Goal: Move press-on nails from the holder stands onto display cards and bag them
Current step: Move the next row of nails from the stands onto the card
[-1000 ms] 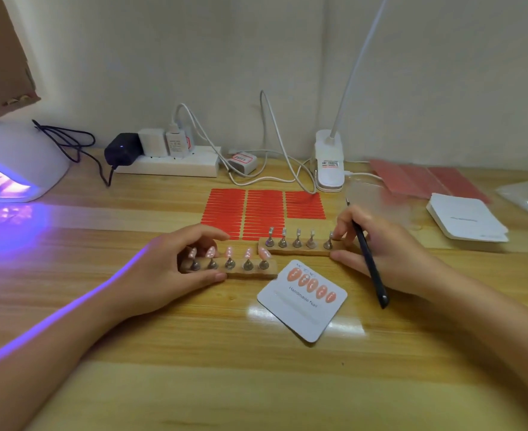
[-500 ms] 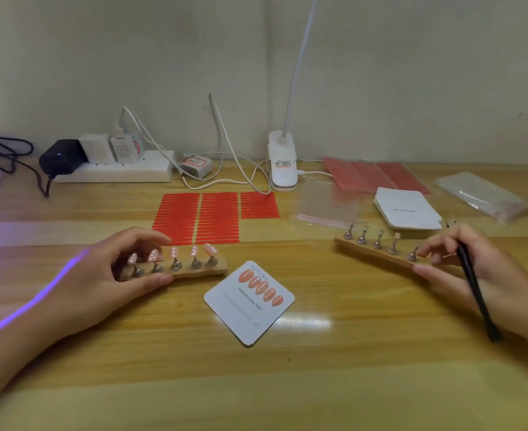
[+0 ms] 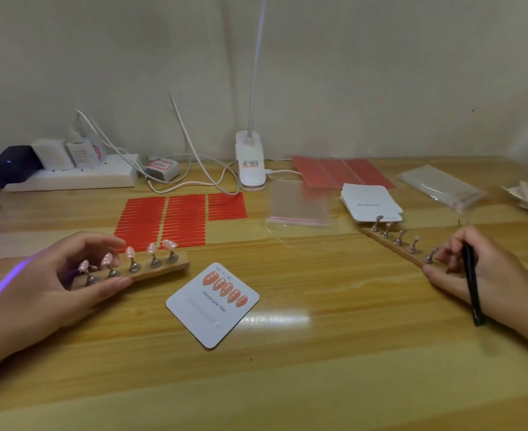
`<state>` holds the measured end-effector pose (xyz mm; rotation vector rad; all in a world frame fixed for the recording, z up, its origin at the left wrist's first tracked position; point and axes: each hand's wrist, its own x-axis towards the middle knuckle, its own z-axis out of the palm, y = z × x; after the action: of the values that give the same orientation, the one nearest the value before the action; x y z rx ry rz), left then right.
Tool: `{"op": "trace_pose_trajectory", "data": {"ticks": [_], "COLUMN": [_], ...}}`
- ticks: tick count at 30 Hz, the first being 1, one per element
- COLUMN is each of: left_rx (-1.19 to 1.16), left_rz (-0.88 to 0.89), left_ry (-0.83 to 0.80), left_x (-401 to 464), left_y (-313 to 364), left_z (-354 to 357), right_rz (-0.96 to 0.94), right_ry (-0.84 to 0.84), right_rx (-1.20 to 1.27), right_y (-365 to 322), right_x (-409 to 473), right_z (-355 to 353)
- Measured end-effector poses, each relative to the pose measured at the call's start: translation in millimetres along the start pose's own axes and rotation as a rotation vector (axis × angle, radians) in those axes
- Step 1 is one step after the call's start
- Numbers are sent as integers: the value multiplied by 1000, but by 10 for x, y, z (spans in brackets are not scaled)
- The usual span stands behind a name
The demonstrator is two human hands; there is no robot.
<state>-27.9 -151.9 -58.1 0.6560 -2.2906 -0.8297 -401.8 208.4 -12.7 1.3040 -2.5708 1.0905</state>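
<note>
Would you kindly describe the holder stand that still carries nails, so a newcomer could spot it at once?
Start at the sheet of red strips in the middle of the wooden table. Just in front of it lies a wooden holder stand, gripped by the left hand. Its pegs carry pink nails; the stand by the right hand is bare.

A single wide-angle camera is sitting on the person's head, looking forward and down across the counter (image 3: 287,384) toward the wall (image 3: 349,73) behind it. It is hanging close above the near edge, with both forearms entering from the bottom corners. The wide lens is bending the counter's far edge.
</note>
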Motion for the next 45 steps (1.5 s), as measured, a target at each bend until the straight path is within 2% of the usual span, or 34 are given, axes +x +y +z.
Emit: {"op": "trace_pose_trajectory", "data": {"ticks": [3, 6, 10, 13, 17, 20, 25, 29, 32, 34, 38, 41, 45], "left_rx": [13, -59, -212, -291, -411, -442, -392, -296, -245, -190, -276, -215, -135], "left_rz": [36, 25, -40, -18, -64, -91, -47, -11, -9, -7, -99, -59, 37], "left_ry": [29, 78, 87, 50, 64, 102, 120, 129, 9, -114, -201, -220, -296], "left_x": [21, 42, 94, 165, 271, 293, 269, 237, 199, 184, 287, 402, 496], "left_y": [54, 251, 653, 1002, 1411, 1625, 1680, 1666, 1653, 1628, 1542, 1465, 1434], "left_z": [22, 58, 173, 277, 456, 617, 806, 859, 845, 792, 640, 562, 525], "right_rz": [-42, -92, -249, -290, -135, 54, 162, 250, 321, 341, 465, 298, 138], "right_ry": [31, 209, 306, 210, -64, -175, -128, -94, -119, -199, -510, -543, -602], "right_rx": [-100, -65, 154, 393, 692, 888, 1151, 1235, 1232, 1234, 1323, 1062, 839], "right_y": [-125, -268, -613, -947, -1364, -1566, -1706, -1720, -1717, -1727, -1674, -1614, -1577], "right_x": [-22, -45, -72, -87, -79, -22, 69, 112, 186, 249, 439, 496, 570], "right_z": [-15, -8, 108, 303, 602, 804, 990, 1069, 1072, 1023, 929, 940, 968]}}
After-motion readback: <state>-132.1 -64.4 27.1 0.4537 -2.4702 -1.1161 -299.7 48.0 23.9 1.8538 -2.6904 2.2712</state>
